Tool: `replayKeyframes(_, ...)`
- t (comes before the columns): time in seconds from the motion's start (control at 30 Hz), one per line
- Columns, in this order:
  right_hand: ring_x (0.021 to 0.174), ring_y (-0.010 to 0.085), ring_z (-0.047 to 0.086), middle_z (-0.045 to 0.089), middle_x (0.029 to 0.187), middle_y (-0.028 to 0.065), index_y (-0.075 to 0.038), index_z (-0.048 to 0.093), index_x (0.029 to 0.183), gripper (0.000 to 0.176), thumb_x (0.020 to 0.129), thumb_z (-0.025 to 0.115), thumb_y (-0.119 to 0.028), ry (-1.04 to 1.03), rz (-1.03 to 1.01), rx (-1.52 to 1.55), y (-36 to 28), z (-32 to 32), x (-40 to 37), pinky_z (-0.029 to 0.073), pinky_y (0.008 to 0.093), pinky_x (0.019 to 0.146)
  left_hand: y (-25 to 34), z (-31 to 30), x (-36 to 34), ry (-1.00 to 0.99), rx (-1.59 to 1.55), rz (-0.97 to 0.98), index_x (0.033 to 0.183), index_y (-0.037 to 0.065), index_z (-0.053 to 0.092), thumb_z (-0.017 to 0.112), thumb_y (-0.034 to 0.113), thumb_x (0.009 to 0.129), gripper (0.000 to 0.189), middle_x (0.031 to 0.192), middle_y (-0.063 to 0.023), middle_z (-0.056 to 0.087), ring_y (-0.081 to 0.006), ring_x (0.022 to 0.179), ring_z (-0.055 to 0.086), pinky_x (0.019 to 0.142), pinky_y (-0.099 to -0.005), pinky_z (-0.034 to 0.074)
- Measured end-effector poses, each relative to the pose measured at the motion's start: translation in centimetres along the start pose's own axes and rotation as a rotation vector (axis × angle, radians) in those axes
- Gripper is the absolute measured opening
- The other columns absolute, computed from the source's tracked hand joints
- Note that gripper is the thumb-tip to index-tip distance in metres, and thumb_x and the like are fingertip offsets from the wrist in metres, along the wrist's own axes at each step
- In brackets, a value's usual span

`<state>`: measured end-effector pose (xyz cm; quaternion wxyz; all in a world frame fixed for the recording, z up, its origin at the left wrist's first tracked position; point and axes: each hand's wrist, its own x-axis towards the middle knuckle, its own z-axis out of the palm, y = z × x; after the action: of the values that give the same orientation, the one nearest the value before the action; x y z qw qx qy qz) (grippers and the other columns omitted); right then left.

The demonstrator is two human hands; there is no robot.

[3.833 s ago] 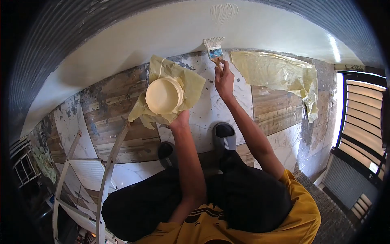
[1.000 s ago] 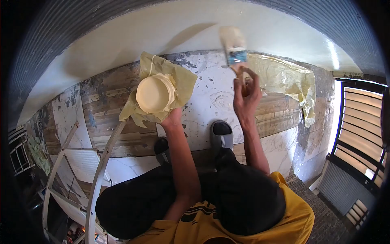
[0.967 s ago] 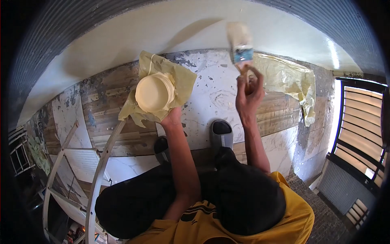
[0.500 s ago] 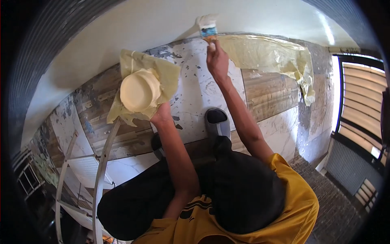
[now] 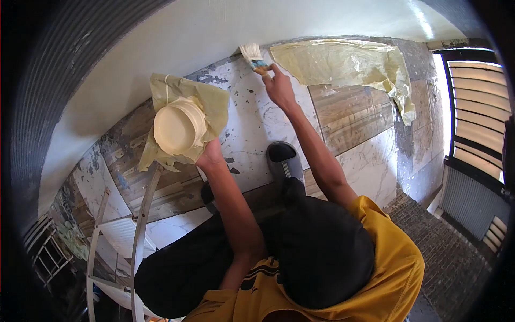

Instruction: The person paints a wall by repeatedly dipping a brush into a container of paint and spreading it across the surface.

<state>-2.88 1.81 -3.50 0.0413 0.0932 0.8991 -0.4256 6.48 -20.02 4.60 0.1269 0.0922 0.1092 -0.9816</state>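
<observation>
Seen from above, a person in a yellow shirt & black trousers is bending over a paint-spattered floor, w/ the right hand pressing a flat brush to the foot of a smooth cream wall. The pale bristles are fanning out right where wall meets floor. A blue band is showing btwn bristles & wooden handle. The right grip is closing round that handle, fingers pinching it just behind the band.

The left hand is holding up a round paint pot, approx. level w/ the left knee & well apart from the brush. The pot is brimming w/ cream paint & sitting in a crinkled yellowish plastic wrap. The left grip is clamping the pot's wrapped side from below; the wrap is hiding most of the fingers.

The floor is mixing glossy marble-look tiles w/ wood-look planks, both flecked grey & white. A rumpled, translucent plastic sheet is lying along the wall just right of the brush. 1 grey slipper is planting on the tiles btwn the 2 forearms. A white tubular metal frame is rising at lower left, its top rail ending just under the pot. Slatted shutters are letting in light at far right, above a rough grey surface.
</observation>
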Motion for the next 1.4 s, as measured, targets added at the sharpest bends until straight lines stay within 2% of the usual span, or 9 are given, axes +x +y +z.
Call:
replayKeyframes(0.1,0.046,0.0175,0.052,0.058,0.062,0.0084,-0.008,0.05,0.107,0.019,0.091,0.051,-0.019,-0.079,0.093,0.487,2.3,-1.3,-2.0,0.04,0.0325,0.042,-0.1,0.0,0.0,0.004,-0.008,0.019,0.133,0.001,0.044,0.066,0.038,0.081,0.067,0.139,-0.0138,0.043,-0.0313,0.131,0.038,0.11,-0.0487,0.027)
replayKeyframes(0.13,0.046,0.0175,0.052,0.058,0.062,0.0084,-0.008,0.05,0.107,0.019,0.091,0.051,-0.019,-0.085,0.093,0.487,2.2,-2.5,-2.7,0.04,0.0325,0.042,0.1,-0.1,0.0,0.005,-0.008,0.024,0.133,0.001,0.044,0.066,0.038,0.081,0.067,0.139,-0.0138,0.043,-0.0313,0.131,0.038,0.11,-0.0487,0.027)
replayKeyframes(0.2,0.044,0.0053,0.038,0.049,0.06,-0.0003,-0.01,0.046,0.109,0.018,0.094,0.049,-0.02,0.055,0.325,0.885,2.3,-4.9,-3.5,0.028,0.0222,0.036,0.4,-0.5,0.2,0.0,-0.043,0.014,0.134,0.001,0.043,0.065,0.038,0.081,0.067,0.14,-0.0137,0.042,-0.0315,0.131,0.036,0.111,-0.0493,0.026)
replayKeyframes(0.3,0.041,0.0064,0.036,0.044,0.059,0.0001,-0.011,0.04,0.113,0.022,0.094,0.048,-0.02,0.312,0.305,0.982,5.6,-6.0,-0.4,0.024,0.0224,0.033,1.5,-1.9,0.6,0.02,-0.067,0.047,0.134,0.001,0.042,0.065,0.038,0.081,0.069,0.141,-0.0139,0.041,-0.0317,0.132,0.035,0.111,-0.0498,0.025)
replayKeyframes(0.53,0.042,0.0092,0.037,0.045,0.064,0.0041,-0.012,0.037,0.107,0.015,0.095,0.043,-0.019,0.393,0.425,1.19,9.4,-7.0,5.0,0.025,0.0225,0.034,-0.4,0.0,0.4,0.054,0.084,0.074,0.133,0.004,0.044,0.067,0.041,0.08,0.068,0.139,-0.0114,0.044,-0.0292,0.131,0.038,0.111,-0.0475,0.026)
replayKeyframes(0.8,0.046,0.0101,0.037,0.043,0.068,0.0054,-0.013,0.038,0.099,0.006,0.097,0.038,-0.019,0.053,0.381,1.73,11.8,-4.6,5.3,0.025,0.0206,0.033,0.2,-0.7,0.4,0.018,0.028,0.046,0.133,0.003,0.044,0.066,0.041,0.08,0.068,0.14,-0.0116,0.044,-0.0297,0.131,0.037,0.112,-0.0475,0.024)
replayKeyframes(1.03,0.046,0.0089,0.037,0.042,0.068,0.0048,-0.013,0.037,0.099,0.004,0.097,0.037,-0.017,-0.02,0.433,1.7,8.5,-2.7,3.9,0.025,0.0187,0.03,0.2,-0.9,0.4,0.029,0.047,0.045,0.133,0.002,0.045,0.066,0.039,0.081,0.067,0.14,-0.0122,0.044,-0.0299,0.131,0.037,0.112,-0.0474,0.024)
replayKeyframes(1.27,0.043,0.0076,0.036,0.042,0.066,0.0028,-0.013,0.04,0.101,0.009,0.097,0.041,-0.02,-0.393,0.495,1.78,4.7,-1.7,0.3,0.024,0.018,0.028,0.1,-1.2,0.5,-0.015,-0.024,0.021,0.134,0.001,0.042,0.065,0.036,0.082,0.067,0.141,-0.0143,0.041,-0.0316,0.132,0.035,0.112,-0.0494,0.023)
replayKeyframes(1.4,0.041,0.0062,0.032,0.041,0.068,0.0025,-0.006,0.04,0.089,0.021,0.099,0.036,-0.023,-0.26,0.562,1.791,4.1,-4.2,-2.3,0.027,0.0175,0.026,0.5,-1.1,0.6,0.037,0.033,0.092,0.134,0.0,0.042,0.064,0.036,0.083,0.066,0.14,-0.0143,0.042,-0.0314,0.132,0.035,0.112,-0.0493,0.023)
